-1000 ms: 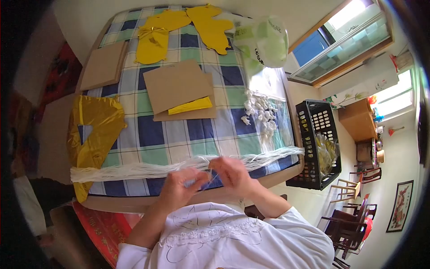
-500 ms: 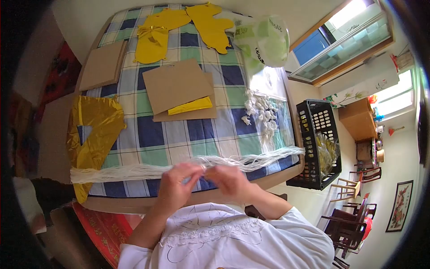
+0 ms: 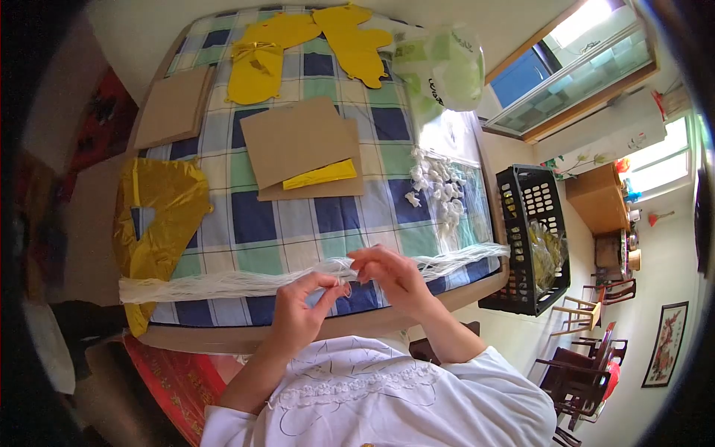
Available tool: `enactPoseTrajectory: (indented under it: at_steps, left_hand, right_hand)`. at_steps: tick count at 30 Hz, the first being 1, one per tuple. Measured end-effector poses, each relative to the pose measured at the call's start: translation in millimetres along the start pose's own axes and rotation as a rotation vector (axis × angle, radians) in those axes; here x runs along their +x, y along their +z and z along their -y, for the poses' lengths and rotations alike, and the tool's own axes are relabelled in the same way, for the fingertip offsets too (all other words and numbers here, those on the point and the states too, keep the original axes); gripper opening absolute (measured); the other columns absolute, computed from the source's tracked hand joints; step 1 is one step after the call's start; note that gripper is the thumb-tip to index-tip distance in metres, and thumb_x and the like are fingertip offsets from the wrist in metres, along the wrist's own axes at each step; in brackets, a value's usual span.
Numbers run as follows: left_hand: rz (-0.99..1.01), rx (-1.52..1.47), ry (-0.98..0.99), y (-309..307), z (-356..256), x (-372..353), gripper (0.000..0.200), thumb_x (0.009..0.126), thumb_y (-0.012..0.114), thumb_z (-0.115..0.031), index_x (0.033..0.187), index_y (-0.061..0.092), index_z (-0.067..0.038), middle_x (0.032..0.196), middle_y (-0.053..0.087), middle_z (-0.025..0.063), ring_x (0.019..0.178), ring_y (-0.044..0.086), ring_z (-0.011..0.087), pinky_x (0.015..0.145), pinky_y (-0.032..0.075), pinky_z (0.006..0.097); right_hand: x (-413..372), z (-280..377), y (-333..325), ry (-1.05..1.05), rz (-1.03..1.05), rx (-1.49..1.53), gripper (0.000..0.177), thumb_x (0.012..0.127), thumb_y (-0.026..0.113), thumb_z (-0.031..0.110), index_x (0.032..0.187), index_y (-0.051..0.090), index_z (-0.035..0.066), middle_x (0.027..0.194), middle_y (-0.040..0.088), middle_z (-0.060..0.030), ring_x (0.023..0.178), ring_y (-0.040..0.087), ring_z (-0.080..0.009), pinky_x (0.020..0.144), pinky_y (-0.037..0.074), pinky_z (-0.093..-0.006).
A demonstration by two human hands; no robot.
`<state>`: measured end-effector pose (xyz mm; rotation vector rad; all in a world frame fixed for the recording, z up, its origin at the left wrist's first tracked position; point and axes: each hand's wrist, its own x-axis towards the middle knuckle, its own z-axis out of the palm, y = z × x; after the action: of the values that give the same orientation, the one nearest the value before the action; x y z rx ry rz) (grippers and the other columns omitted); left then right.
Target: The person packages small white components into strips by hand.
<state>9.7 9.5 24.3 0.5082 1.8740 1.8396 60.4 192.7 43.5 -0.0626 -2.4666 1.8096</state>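
My left hand point(image 3: 300, 307) is closed in a pinch on a piece of white string point(image 3: 347, 289), whose small loop shows at the fingertips. Just right of it, my right hand point(image 3: 395, 281) has its fingers stretched out and apart, close to the loop. Both hands are over the near edge of the bed, in front of a long bundle of white strings point(image 3: 216, 287) that runs across it from left to right. Behind my right hand, part of that bundle is hidden.
On the checked bedcover point(image 3: 313, 249) lie cardboard sheets point(image 3: 290, 141), flat golden foil balloons point(image 3: 167, 194) and a pile of small white knotted bundles point(image 3: 439, 186). A green-and-white plastic bag point(image 3: 443, 63) rests at the far right. Beside the bed stands a black crate point(image 3: 518, 287).
My right hand has moved up and its fingers have spread, away from the left fingertips. The left hand stays nearly in place, with the string loop now visible.
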Motion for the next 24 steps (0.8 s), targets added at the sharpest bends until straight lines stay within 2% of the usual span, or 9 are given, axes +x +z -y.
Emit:
enactPoseTrajectory:
  at_steps: [2,5,7,10,13,16,19,22,24]
  left_hand:
    - [-0.020,0.020,-0.010,1,-1,-1,0.008,0.082,0.068,-0.008,0.088,0.066,-0.002,0.081,0.069,0.0103,0.078,0.067,0.0167,0.069,0.049,0.0277]
    - [-0.020,0.167,0.033,2,-8,0,0.009,0.082,0.067,-0.008,0.088,0.066,-0.002,0.082,0.069,0.0114,0.079,0.067,0.0173,0.069,0.049,0.0284]
    - [-0.024,0.337,0.119,4,-5,-1,0.010,0.082,0.067,-0.008,0.089,0.067,-0.002,0.083,0.069,0.0122,0.080,0.067,0.0178,0.068,0.049,0.0289]
    - [0.009,0.351,0.104,6,-8,-1,0.011,0.083,0.066,-0.009,0.091,0.068,-0.001,0.085,0.069,0.0140,0.080,0.068,0.0190,0.067,0.049,0.0296]
    - [0.010,0.139,0.026,6,5,-2,0.013,0.085,0.064,-0.010,0.093,0.067,0.000,0.085,0.070,0.0128,0.080,0.068,0.0178,0.067,0.049,0.0288]
    - [0.082,-0.029,-0.157,1,7,-2,0.014,0.087,0.063,-0.011,0.093,0.068,0.001,0.085,0.070,0.0103,0.080,0.068,0.0161,0.068,0.049,0.0274]
    - [0.062,-0.015,-0.086,2,18,-2,0.014,0.088,0.062,-0.010,0.095,0.063,0.002,0.082,0.070,0.0108,0.080,0.068,0.0137,0.069,0.049,0.0258]
    - [0.013,-0.159,-0.143,4,15,-1,0.015,0.089,0.062,-0.008,0.096,0.052,0.001,0.081,0.067,0.0110,0.080,0.067,0.0138,0.069,0.050,0.0254]
    - [0.019,-0.166,-0.156,1,10,3,0.019,0.090,0.061,-0.009,0.096,0.044,-0.004,0.080,0.061,0.0065,0.079,0.062,0.0097,0.068,0.048,0.0229]
  right_hand:
    - [-5,3,3,-0.001,0.042,0.134,0.026,0.086,0.060,0.000,0.112,0.059,0.001,0.090,0.059,-0.0066,0.081,0.060,-0.0143,0.069,0.050,-0.0273]
    - [-4,1,4,-0.032,0.081,0.100,0.026,0.083,0.064,0.001,0.109,0.061,0.003,0.090,0.059,-0.0071,0.081,0.061,-0.0163,0.069,0.050,-0.0289]
    - [-4,-4,5,-0.143,0.103,-0.012,0.025,0.082,0.065,0.001,0.107,0.062,0.004,0.090,0.059,-0.0075,0.079,0.061,-0.0191,0.068,0.050,-0.0303]
    - [-6,-6,6,-0.213,0.094,-0.135,0.022,0.081,0.065,0.002,0.103,0.063,0.006,0.089,0.059,-0.0085,0.078,0.061,-0.0242,0.067,0.050,-0.0330]
    - [-4,-3,9,-0.234,0.081,-0.244,0.017,0.081,0.065,0.004,0.098,0.061,0.005,0.088,0.059,-0.0095,0.077,0.061,-0.0278,0.067,0.050,-0.0358]
    - [-2,6,6,-0.198,0.130,-0.263,0.015,0.081,0.064,0.005,0.095,0.060,0.004,0.087,0.059,-0.0101,0.077,0.060,-0.0298,0.067,0.049,-0.0383]
    - [-1,7,4,-0.198,0.161,-0.277,0.015,0.080,0.065,0.001,0.094,0.061,0.004,0.088,0.061,-0.0096,0.079,0.062,-0.0272,0.067,0.050,-0.0355]
    - [-1,4,2,-0.172,0.182,-0.247,0.017,0.080,0.065,-0.001,0.096,0.062,0.003,0.089,0.063,-0.0089,0.082,0.064,-0.0251,0.069,0.051,-0.0333]
    - [-1,7,1,-0.156,0.191,-0.204,0.018,0.080,0.065,-0.002,0.097,0.062,0.003,0.091,0.063,-0.0084,0.084,0.064,-0.0245,0.070,0.052,-0.0328]
